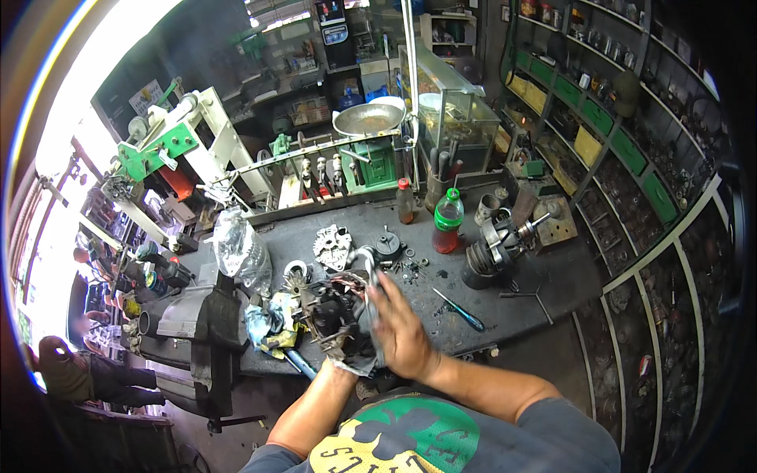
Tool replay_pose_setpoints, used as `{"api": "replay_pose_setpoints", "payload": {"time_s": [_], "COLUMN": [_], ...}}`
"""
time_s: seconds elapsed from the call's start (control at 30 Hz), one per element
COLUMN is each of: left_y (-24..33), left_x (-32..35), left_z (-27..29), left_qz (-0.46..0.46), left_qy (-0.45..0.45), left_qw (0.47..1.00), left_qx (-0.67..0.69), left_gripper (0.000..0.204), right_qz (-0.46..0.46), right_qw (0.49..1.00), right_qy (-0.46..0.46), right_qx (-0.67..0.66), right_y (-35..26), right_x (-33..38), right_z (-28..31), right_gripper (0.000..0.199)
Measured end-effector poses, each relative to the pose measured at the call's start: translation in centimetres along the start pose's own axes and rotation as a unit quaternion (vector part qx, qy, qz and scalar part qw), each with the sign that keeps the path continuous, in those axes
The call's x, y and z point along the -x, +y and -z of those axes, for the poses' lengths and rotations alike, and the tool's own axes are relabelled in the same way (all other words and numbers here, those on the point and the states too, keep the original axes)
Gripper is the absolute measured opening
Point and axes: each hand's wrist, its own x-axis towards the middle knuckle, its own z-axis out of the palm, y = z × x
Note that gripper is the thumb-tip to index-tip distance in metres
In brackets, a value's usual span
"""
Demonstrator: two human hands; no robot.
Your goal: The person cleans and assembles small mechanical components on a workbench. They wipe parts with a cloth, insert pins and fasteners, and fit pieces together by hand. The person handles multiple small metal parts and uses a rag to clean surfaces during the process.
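A dark motor-like part (pixel 335 311) with copper-coloured windings lies near the front edge of the workbench (pixel 544 299). My left hand (pixel 344 369) reaches in under its near side; the fingers are hidden behind it. My right hand (pixel 402 331) is against the part's right side, fingers stretched out and slightly blurred. Along those fingers runs a grey, shiny curved piece (pixel 367 260), too unclear to name. Left of the part sit a crumpled blue and yellow wrapper (pixel 268 319) and a blue-handled tool (pixel 300 363). Just beyond is a silver metal housing (pixel 333 246).
A bench vise (pixel 197 323) stands at the left, near a clear plastic bag (pixel 240 251). Toward the right are a screwdriver (pixel 461 310), a T-handle wrench (pixel 536 298), a rotor (pixel 501 244) and a green-capped bottle (pixel 448 221). Small washers and bolts (pixel 412 268) lie mid-bench.
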Motion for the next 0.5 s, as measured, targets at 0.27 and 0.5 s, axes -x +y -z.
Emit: {"api": "replay_pose_setpoints", "payload": {"time_s": [0.27, 0.5], "left_y": [1.9, -3.2], "left_x": [-0.6, -0.3], "left_z": [1.5, -0.5], "left_qz": [0.036, -0.085], "left_qy": [0.002, -0.067], "left_qw": [0.997, 0.184], "left_qx": [-0.072, -0.977], "left_gripper": [0.078, 0.065], "right_qz": [-0.105, -0.103], "right_qw": [0.976, 0.983], "right_qy": [-0.169, -0.096], "right_qx": [-0.084, -0.119], "right_y": [6.3, 3.4], "right_x": [-6.7, 6.6], "right_z": [-0.1, -2.5], "right_gripper": [0.040, 0.075]}}
